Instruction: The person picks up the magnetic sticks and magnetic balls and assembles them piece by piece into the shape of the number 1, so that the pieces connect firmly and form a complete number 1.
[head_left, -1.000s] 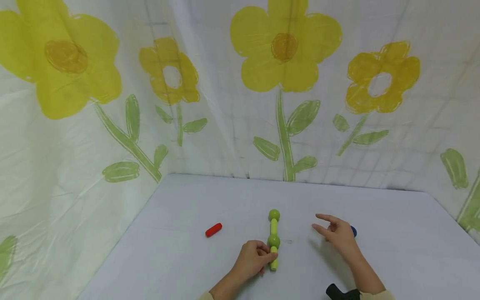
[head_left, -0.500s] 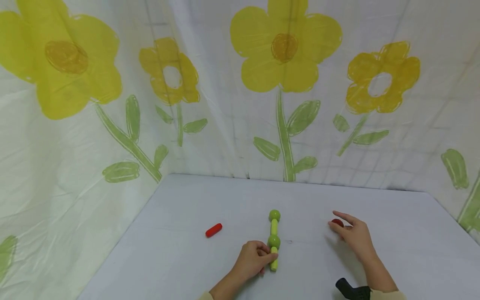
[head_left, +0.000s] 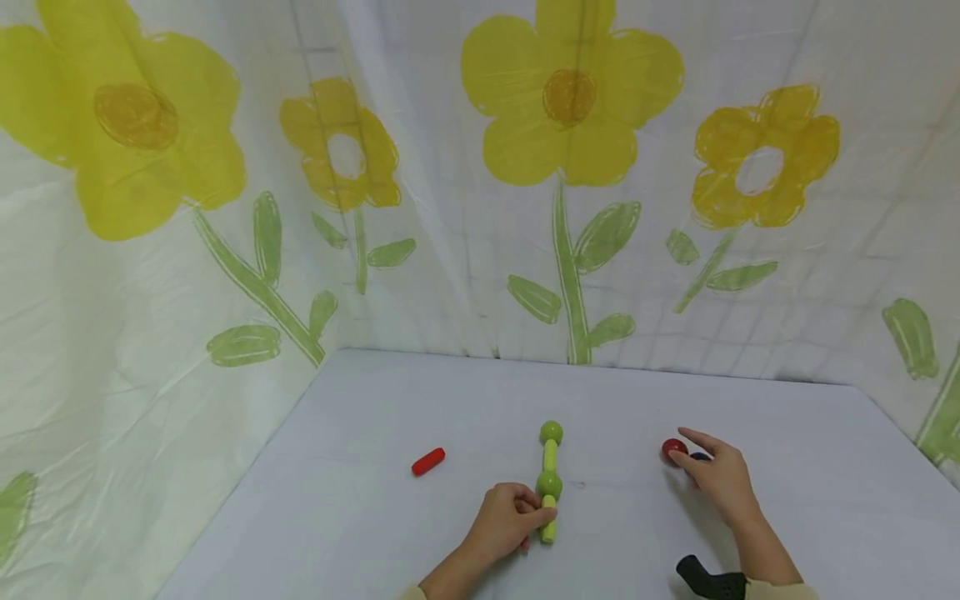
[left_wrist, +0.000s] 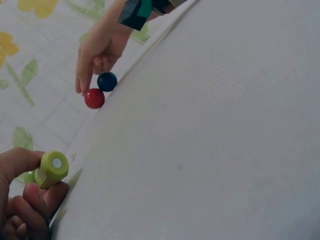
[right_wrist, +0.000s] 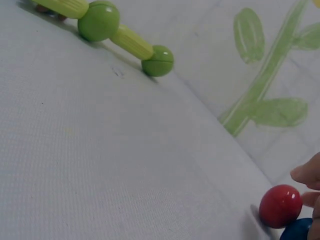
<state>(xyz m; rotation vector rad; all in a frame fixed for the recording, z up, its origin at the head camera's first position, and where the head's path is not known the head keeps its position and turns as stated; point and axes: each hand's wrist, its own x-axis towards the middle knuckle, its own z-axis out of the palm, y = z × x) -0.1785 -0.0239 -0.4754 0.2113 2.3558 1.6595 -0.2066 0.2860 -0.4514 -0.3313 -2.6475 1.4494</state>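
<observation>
My left hand [head_left: 498, 518] pinches the near yellow-green magnetic stick [head_left: 549, 532] between thumb and fingers; a pale magnet disc shows at its end in the left wrist view. From that stick a straight chain runs away from me: a green ball [head_left: 550, 483], a second yellow-green stick [head_left: 551, 456] and another green ball [head_left: 551, 432]. To the right, my right hand [head_left: 726, 482] is beside a red ball [right_wrist: 280, 206] and a blue ball [left_wrist: 107, 82], which sit side by side. Its index finger is extended, and its thumb overlaps the red ball's edge in the head view.
A short red stick [head_left: 428, 462] lies on the white tabletop [head_left: 337, 500], left of the chain. A black device [head_left: 708, 578] is strapped at the right wrist. Behind the table's far edge hangs a white curtain [head_left: 442, 275] with yellow flowers.
My right hand has moved rightward over the balls, bringing the red ball into view between its fingers, then shifted slightly further right, showing more of both balls. The left hand keeps its pinch on the stick.
</observation>
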